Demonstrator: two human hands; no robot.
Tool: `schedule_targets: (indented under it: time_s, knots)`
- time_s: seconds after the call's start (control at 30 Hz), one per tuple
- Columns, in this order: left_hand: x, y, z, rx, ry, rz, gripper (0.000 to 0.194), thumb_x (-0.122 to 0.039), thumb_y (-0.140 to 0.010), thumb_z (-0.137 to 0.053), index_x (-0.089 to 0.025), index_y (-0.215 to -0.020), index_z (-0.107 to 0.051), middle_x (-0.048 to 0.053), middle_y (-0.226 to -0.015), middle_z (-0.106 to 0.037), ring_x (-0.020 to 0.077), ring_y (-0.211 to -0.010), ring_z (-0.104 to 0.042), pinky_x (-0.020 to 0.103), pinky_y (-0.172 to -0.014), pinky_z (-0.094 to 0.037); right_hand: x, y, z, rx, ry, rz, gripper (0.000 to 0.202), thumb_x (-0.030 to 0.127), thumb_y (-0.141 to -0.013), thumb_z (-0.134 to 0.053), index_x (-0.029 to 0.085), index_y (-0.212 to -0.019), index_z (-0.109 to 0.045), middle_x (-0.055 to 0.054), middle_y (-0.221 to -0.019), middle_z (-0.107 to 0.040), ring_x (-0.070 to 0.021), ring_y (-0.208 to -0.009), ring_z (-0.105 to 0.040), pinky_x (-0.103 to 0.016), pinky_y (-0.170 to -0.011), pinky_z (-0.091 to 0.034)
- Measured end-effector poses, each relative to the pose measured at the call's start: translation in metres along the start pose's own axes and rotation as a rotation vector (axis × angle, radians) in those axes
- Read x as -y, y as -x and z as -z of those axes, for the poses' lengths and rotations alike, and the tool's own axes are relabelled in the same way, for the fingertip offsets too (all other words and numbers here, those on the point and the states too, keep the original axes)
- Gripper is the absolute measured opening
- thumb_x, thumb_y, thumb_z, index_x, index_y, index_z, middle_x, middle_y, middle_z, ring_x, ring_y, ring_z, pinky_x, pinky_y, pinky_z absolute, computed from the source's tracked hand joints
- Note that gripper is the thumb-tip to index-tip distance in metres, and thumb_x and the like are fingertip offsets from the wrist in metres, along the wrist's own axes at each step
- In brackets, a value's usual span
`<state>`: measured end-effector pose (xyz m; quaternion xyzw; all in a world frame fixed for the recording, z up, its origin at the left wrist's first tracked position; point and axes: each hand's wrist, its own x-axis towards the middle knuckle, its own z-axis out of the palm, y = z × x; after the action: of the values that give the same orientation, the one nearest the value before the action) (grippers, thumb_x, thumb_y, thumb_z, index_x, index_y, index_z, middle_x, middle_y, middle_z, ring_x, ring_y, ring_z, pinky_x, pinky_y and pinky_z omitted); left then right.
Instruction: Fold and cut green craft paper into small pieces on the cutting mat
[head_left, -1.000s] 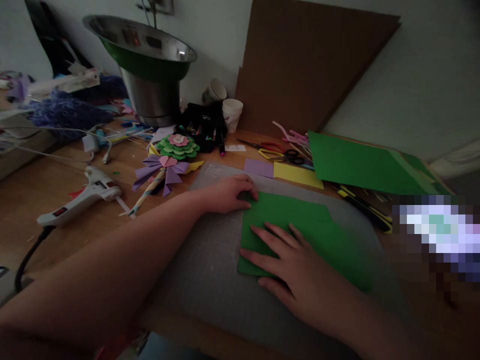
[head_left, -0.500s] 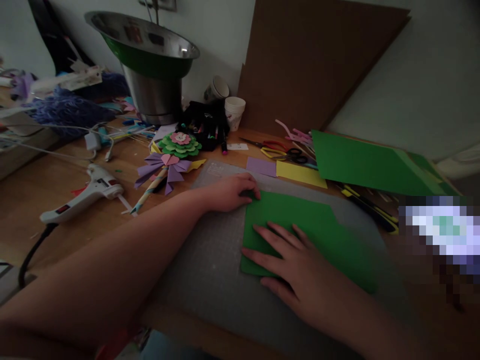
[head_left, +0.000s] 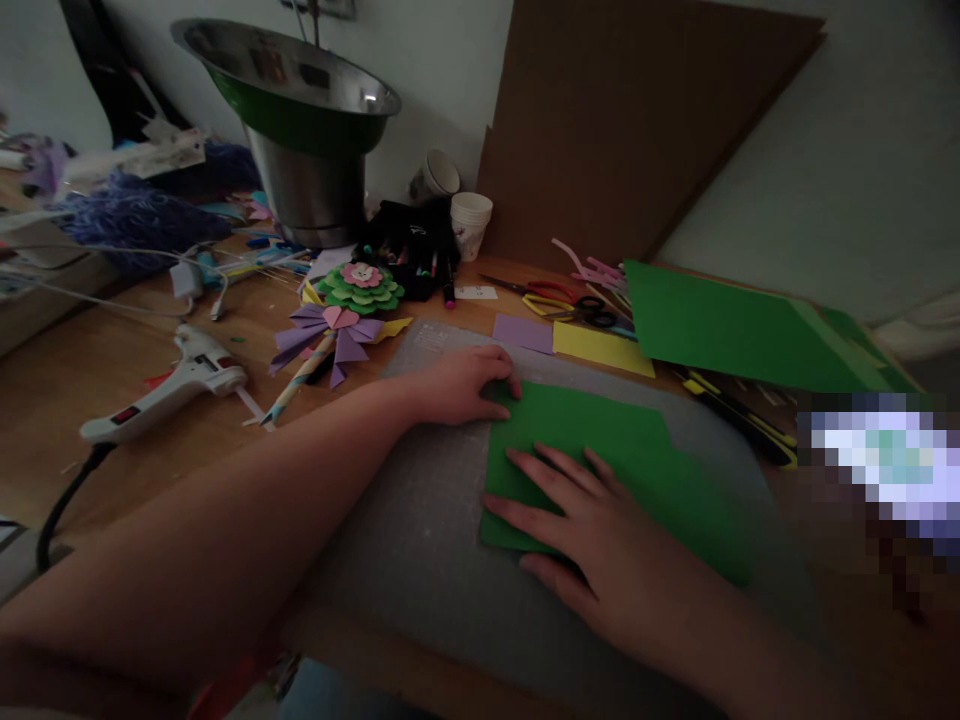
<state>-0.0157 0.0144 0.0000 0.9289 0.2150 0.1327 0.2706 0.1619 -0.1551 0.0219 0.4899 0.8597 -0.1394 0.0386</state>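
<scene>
A green paper sheet (head_left: pixel 600 425) lies on the grey cutting mat (head_left: pixel 405 560). My right hand (head_left: pixel 585 520) rests flat on the sheet with its fingers spread, near the left edge. At the sheet's upper left corner is my left hand (head_left: pixel 472 385), its fingers curved and apart, the fingertips touching the corner and the thumb beside the edge. Past the mat's far edge lie a purple paper piece (head_left: pixel 523 333) and a yellow one (head_left: pixel 604 348).
On the left sit a glue gun (head_left: pixel 169 390) and a paper flower (head_left: pixel 360 288). Behind stand a metal bowl (head_left: pixel 307 120) and paper cups (head_left: pixel 470 225). Scissors (head_left: pixel 570 303), a cutter knife (head_left: pixel 742 420) and more green sheets (head_left: pixel 727 325) lie at the right.
My left thumb has shifted slightly to the right, towards the sheet's corner. My right hand and the green sheet have stayed in place.
</scene>
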Motion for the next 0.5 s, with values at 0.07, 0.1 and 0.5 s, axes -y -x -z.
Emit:
schedule_targets:
  time_s: [0.07,0.1,0.5]
  knots:
    - [-0.0002,0.0002,0.0002,0.002,-0.003,0.000,0.024,-0.024,-0.077,-0.068,-0.018,-0.100,-0.063,0.006,-0.106,-0.055,0.0197,-0.102,-0.053,0.033,-0.094,-0.039,-0.0002,-0.0002,0.0003,0.001,-0.005,0.002,0.047,0.033,-0.090,-0.048,0.047,-0.133,-0.041,-0.001,-0.151,-0.030,-0.0317,-0.137,-0.028,-0.066,-0.103,-0.024]
    - [-0.0001,0.0004,0.0003,0.003,-0.003,-0.001,0.025,-0.024,-0.077,-0.068,-0.018,-0.100,-0.063,0.006,-0.106,-0.054,0.0198,-0.102,-0.053,0.033,-0.094,-0.039,-0.0004,-0.0001,0.0002,0.003,-0.006,0.003,0.047,0.033,-0.089,-0.049,0.047,-0.133,-0.041,-0.001,-0.151,-0.030,-0.0318,-0.137,-0.027,-0.066,-0.103,-0.024]
    - [-0.0009,0.0008,0.0014,0.002,-0.006,0.001,0.024,-0.026,-0.078,-0.067,-0.020,-0.100,-0.063,0.005,-0.106,-0.055,0.0188,-0.100,-0.053,0.032,-0.093,-0.040,-0.0004,-0.0006,0.0006,0.019,-0.018,-0.009,0.047,0.032,-0.089,-0.049,0.047,-0.133,-0.041,-0.001,-0.151,-0.030,-0.0318,-0.137,-0.027,-0.066,-0.103,-0.023]
